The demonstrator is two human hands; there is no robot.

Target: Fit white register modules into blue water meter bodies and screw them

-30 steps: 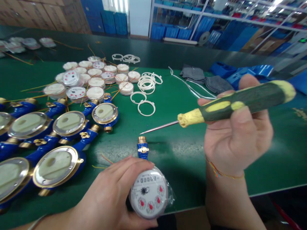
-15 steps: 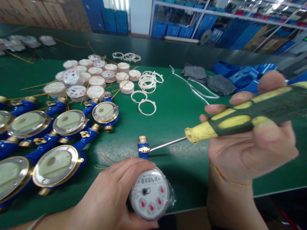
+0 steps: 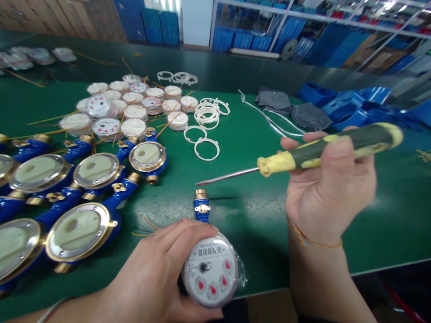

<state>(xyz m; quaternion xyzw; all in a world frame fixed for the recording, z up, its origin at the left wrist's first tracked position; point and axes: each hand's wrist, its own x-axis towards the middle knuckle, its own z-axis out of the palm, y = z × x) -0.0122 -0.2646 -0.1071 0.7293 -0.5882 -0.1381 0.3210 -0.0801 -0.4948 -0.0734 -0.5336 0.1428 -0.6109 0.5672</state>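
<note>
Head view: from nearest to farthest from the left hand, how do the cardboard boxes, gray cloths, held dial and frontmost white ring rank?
1. Held dial: in the left hand.
2. Frontmost white ring: ahead, on the table.
3. Gray cloths: farther ahead, right.
4. Cardboard boxes: beyond the table, left.

- The left hand [image 3: 155, 264] is held low, back turned upward, with fingers and thumb spread in a wide grasp.
- The right hand [image 3: 323, 193] is raised higher, fingers curled, thumb pressed forward.
- The right forearm [image 3: 321, 282] is angled upward.
</note>
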